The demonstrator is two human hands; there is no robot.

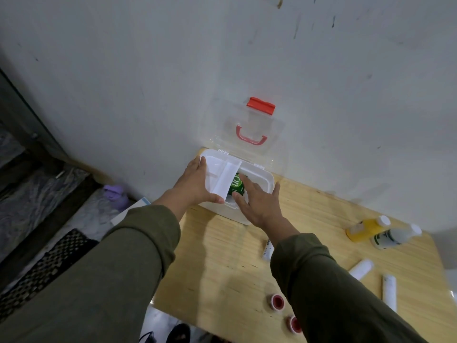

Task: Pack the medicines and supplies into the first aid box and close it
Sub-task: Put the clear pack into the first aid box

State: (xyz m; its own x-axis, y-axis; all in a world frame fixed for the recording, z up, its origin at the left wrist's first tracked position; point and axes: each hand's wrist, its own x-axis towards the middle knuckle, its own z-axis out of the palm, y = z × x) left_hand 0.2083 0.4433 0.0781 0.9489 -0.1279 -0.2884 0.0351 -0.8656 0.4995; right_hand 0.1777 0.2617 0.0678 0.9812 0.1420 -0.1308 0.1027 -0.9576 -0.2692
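A pale, scuffed wall [123, 82] fills the upper view; against its foot stands a light wooden table [222, 256], and to the left of that lies a marbled floor [37, 194] with a dark mat [49, 263] and a purple bottle [116, 194]. Two arms in olive sleeves [123, 268] reach forward from the bottom edge to the box [262, 180], a white tub at the table's far corner; its clear lid [249, 134] stands open, leaning back on the wall, with a red handle [251, 138] and red latch [261, 106] showing.

The left hand [195, 181] lies palm down over the box's left side, fingers [201, 164] spread flat on a white tray [217, 173] that sits tilted in the opening, thumb hooked at the tray's near edge; the right hand [259, 204] rests on the box's near right rim, fingers loosely open, gripping nothing that can be seen. Between the hands a green pack [236, 186] sits inside the box, partly under the tray.

On the right of the table lie a yellow bottle [366, 229] and a white bottle [393, 237] side by side; nearer, three white tubes [389, 293] lie apart; two red-cored tape rolls [277, 300] sit near the front edge.
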